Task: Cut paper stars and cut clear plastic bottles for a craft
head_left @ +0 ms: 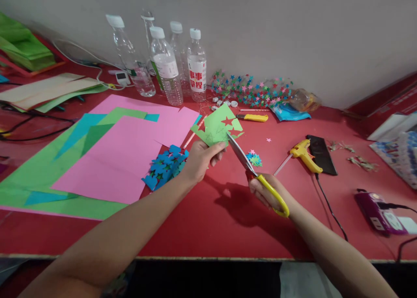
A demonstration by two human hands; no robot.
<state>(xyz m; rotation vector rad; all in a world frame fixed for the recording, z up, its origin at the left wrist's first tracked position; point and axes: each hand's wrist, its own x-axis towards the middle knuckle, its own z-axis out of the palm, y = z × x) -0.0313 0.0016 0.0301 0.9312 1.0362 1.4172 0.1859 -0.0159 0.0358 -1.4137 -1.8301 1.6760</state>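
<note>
Between the thumb and fingers of my left hand point(199, 161) is a piece of green paper point(215, 124) with star-shaped holes and faint pencil lines. My right hand point(265, 189) grips yellow-handled scissors point(270, 189), whose blades point up and left at the paper's right edge. Beneath and to the right of the paper lies a small pile of cut paper stars point(254, 159) in green, blue and pink. Blue paper scraps point(166, 165) with star cutouts rest beside my left wrist. A pencil point(192, 137) lies partly behind the green sheet.
Large pink paper point(114, 159) and green sheets cover the left side. Several plastic bottles point(166, 72) stand by the wall, near a heap of stars point(250, 89). A yellow utility knife point(254, 117), glue gun point(306, 154), phone point(322, 154) and purple power strip point(379, 213) lie rightward.
</note>
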